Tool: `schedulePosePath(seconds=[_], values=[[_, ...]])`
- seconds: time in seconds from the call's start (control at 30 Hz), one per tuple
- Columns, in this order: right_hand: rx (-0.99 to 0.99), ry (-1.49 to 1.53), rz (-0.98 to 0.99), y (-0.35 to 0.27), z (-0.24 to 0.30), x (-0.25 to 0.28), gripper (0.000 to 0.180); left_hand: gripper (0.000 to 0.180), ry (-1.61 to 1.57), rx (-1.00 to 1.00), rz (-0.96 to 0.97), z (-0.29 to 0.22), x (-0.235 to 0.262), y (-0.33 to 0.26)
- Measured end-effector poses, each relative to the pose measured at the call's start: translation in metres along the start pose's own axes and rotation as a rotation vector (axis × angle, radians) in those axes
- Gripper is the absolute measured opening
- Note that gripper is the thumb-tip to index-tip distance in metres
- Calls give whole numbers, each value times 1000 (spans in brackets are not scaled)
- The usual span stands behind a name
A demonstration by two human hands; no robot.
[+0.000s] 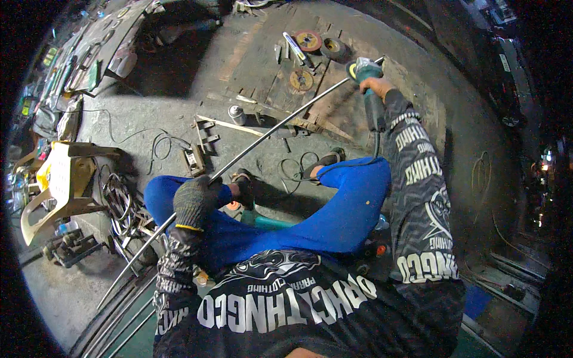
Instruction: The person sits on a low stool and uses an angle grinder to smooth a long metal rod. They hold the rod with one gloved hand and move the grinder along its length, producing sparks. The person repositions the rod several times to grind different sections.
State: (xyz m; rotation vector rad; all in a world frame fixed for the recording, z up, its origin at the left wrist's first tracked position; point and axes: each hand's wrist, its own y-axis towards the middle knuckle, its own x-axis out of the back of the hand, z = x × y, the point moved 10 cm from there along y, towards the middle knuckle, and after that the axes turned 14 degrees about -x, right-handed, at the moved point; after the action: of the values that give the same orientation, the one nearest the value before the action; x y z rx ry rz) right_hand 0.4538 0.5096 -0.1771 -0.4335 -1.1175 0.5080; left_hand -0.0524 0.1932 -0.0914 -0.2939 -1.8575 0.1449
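A long, thin metal rod (280, 126) slants from the lower left up to the wooden boards at the far right. Wrapped around it in front of my left knee is my left hand (194, 204), in a dark knitted glove with a yellow cuff edge. My bare right hand (376, 85) is closed on a dark green angle grinder (374, 112). The grinder's head is at the rod's far end; I cannot tell whether its disc touches the metal. Its cord hangs down past my right knee.
Grinding discs (308, 40) and a marker pen (296, 49) lie on the boards (349, 110). A spray can (237, 114) stands nearer, beside loose wood strips. Notched metal brackets (206, 132) lie left of it. A plastic chair (70, 179) and scrap metal (122, 203) are at the left.
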Motion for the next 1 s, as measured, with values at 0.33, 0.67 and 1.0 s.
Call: schedulePosePath(seconds=[0.33, 0.67, 1.0], values=[[-97, -63, -183, -82, 120, -81, 32, 44, 12, -7, 62, -4, -6, 8], [-182, 45, -127, -161, 218, -128, 56, 44, 75, -106, 48, -2, -17, 11], [-285, 66, -17, -187, 252, -158, 55, 47, 159, -280, -30, 7, -39, 27]])
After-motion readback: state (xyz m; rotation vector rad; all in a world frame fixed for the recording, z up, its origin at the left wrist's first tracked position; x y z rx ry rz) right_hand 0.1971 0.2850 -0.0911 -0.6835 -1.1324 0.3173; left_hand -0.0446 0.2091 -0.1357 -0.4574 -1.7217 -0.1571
